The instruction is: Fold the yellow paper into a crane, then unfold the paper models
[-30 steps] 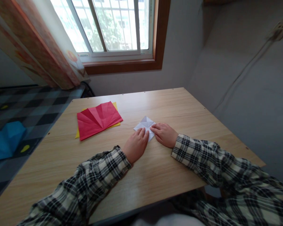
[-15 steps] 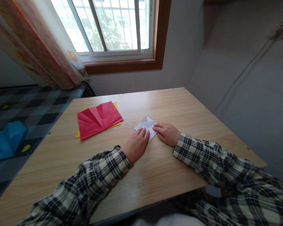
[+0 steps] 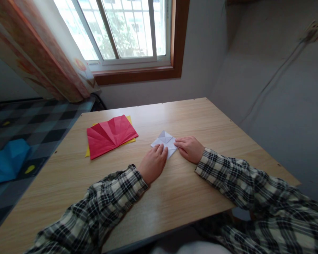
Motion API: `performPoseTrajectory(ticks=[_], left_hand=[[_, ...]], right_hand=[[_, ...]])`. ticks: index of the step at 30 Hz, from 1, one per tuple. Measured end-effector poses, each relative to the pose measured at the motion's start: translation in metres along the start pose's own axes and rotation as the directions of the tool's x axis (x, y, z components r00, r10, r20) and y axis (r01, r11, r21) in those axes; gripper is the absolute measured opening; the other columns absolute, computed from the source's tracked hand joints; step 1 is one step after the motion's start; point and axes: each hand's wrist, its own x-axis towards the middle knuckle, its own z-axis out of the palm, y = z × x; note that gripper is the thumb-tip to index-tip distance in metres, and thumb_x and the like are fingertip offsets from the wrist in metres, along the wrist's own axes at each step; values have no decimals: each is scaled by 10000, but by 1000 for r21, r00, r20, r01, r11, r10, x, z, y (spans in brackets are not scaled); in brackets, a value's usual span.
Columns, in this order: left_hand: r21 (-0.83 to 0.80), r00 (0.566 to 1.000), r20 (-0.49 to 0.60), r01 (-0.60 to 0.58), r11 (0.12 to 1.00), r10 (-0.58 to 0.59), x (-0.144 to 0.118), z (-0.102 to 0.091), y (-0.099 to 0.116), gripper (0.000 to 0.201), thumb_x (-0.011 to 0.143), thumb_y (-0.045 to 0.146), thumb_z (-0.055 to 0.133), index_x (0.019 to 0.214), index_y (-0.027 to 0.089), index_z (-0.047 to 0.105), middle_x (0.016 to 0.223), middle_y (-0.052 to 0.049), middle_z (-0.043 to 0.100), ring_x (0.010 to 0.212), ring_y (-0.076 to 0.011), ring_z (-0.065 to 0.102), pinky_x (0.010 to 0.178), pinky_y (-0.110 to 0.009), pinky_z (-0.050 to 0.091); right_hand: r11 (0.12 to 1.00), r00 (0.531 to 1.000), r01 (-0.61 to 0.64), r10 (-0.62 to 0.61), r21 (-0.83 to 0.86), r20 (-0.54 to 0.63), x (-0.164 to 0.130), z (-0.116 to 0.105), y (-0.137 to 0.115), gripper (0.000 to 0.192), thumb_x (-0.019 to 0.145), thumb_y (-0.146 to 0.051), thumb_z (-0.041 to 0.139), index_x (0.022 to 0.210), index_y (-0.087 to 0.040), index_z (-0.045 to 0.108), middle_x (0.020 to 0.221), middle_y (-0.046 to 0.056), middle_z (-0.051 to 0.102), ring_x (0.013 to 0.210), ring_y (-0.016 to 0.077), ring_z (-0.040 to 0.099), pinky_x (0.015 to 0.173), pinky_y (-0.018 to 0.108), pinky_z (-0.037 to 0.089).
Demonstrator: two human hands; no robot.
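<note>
A small sheet of white paper [image 3: 165, 137], folded into a diamond-like shape with crease lines, lies flat on the wooden table [image 3: 190, 120]. My left hand [image 3: 154, 161] rests on its lower left part, fingers stretched out flat and pressing down. At the paper's right corner is my right hand [image 3: 190, 149], its fingers drawn together with the tips on the corner. The paper's lower left edge is hidden beneath my left fingers.
Left of the white paper lies a creased red sheet [image 3: 111, 135] over a yellow sheet [image 3: 88, 152]. A blue folded paper [image 3: 7, 160] sits on the checked cloth [image 3: 53, 116] at far left. A window [image 3: 127, 31] is behind the table.
My right hand has slid slightly to the right at the paper's corner. My left hand stays in place on the paper.
</note>
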Motion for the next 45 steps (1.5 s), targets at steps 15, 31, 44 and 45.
performPoseTrajectory(ticks=[15,31,44,45], left_hand=[[36,999,32,-8,999,7,1,-3,1,378,977,176,419,1316,48,526,1335,-212,568,1234,-289,530,1039,-421,457],[8,1000,16,-19,1000,19,0,1,-2,359,981,183,403,1295,59,523,1326,-212,568,1227,-298,525,1024,-434,467],[-46,1000,-2,-9,999,9,1,-2,0,294,994,192,403,1224,97,559,1273,-193,591,1203,-292,535,1014,-466,476],[-37,1000,4,-9,999,9,1,-2,0,295,995,195,403,1225,95,558,1273,-191,590,1200,-292,535,1015,-464,477]], right_hand=[[998,999,-50,50,-29,-2,-3,-7,3,305,910,-174,501,1113,-149,728,1233,100,706,1119,247,652,985,394,458],[999,999,-44,45,30,-16,-4,-8,18,258,863,-141,517,953,-176,755,1091,70,756,1000,211,691,929,320,489],[978,974,-132,158,160,-164,9,13,22,305,928,-314,568,1174,-185,693,1214,111,690,1135,271,603,999,441,447],[979,975,-131,156,158,-157,10,14,22,309,921,-320,583,1179,-190,692,1229,110,683,1143,276,597,1001,447,443]])
